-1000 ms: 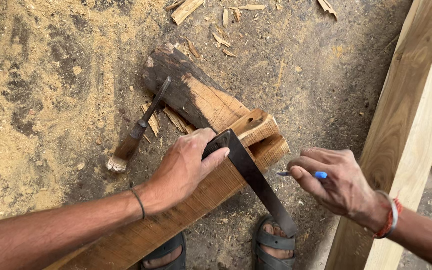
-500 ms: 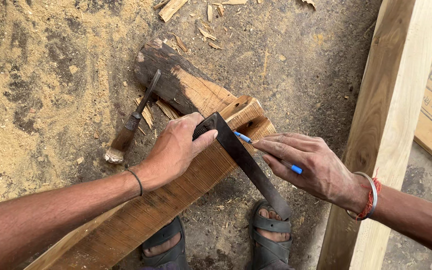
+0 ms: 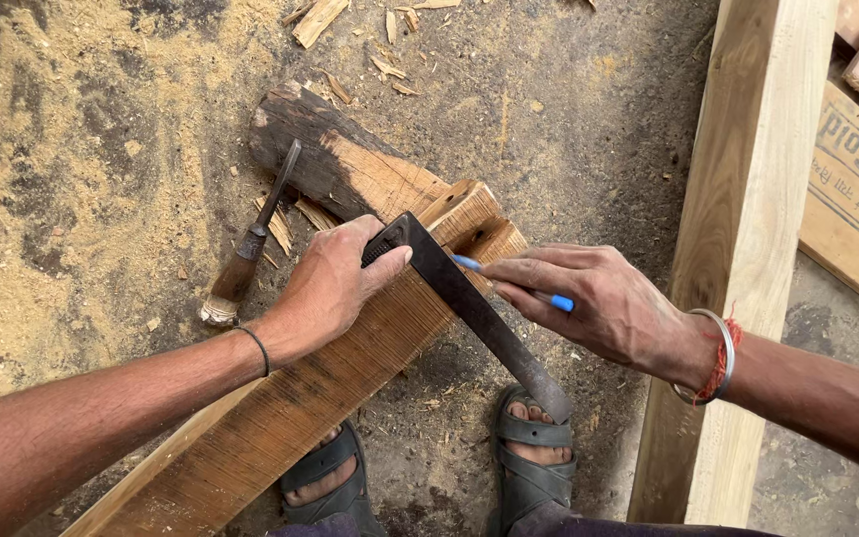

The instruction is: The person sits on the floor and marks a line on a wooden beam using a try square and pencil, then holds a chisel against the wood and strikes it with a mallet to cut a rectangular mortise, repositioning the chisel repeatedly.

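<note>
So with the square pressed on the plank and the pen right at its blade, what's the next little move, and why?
Probably draw the blue pen along the blade of the metal square. The left hand pins the square on the plank, and the right hand has the tip at the blade's edge near the plank's end.

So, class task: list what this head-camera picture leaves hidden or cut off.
- Head view: the try square's stock sits under the left hand.
- The pen's middle is covered by right hand fingers.
- The plank's lower end runs off the bottom edge.
</note>
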Available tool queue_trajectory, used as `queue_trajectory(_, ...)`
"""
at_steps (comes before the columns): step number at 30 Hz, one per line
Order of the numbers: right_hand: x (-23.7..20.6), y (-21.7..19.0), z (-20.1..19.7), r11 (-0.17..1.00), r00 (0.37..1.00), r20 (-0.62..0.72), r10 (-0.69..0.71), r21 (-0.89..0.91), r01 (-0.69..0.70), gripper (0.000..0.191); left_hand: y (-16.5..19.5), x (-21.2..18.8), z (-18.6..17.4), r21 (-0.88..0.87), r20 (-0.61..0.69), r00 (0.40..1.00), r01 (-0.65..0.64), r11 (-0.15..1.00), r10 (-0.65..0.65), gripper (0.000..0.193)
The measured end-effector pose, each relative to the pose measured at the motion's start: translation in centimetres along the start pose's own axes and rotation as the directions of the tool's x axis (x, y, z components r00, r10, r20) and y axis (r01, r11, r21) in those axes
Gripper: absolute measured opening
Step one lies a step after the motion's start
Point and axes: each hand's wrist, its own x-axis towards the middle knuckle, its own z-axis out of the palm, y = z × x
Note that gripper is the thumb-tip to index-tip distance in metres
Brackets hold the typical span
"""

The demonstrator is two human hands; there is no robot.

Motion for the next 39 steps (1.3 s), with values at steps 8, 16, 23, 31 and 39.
queue_trajectory(8,0.4,-0.4,-0.2,0.999,0.999,-0.013,-0.045,0.019,0.046,0.035,-0.1,0.0,0.1,-0.020,-0.018,0.999,-0.042,0.999,0.041,0.039)
queue_trajectory(16,-1.3,0.1,0.1,0.990,0.990,-0.008,-0.142,0.003,0.142,0.029,-0.5,0.2,0.2,-0.024,-0.003,1.000,-0.004,1.000,0.004,0.039)
queue_trajectory(23,-1.3,0.8,-0.5,0.988,0.991,-0.120,0.054,0.151,-0.036,0.021,-0.9,0.2,0.6,-0.007,-0.026,0.998,-0.051,0.999,0.051,0.038)
queue_trajectory(31,-2.4,1.4,4.0,0.829,0.793,0.321,0.517,0.042,-0.557,0.036,-1.0,-0.1,-0.2,-0.082,-0.014,1.000,-0.016,0.997,0.014,0.038)
queue_trajectory(39,-3.6,0.8,4.0,0.625,0.774,0.322,0.544,0.460,-0.631,0.035,0.5,-0.8,-1.7,-0.176,-0.020,0.996,0.081,0.981,-0.085,0.044)
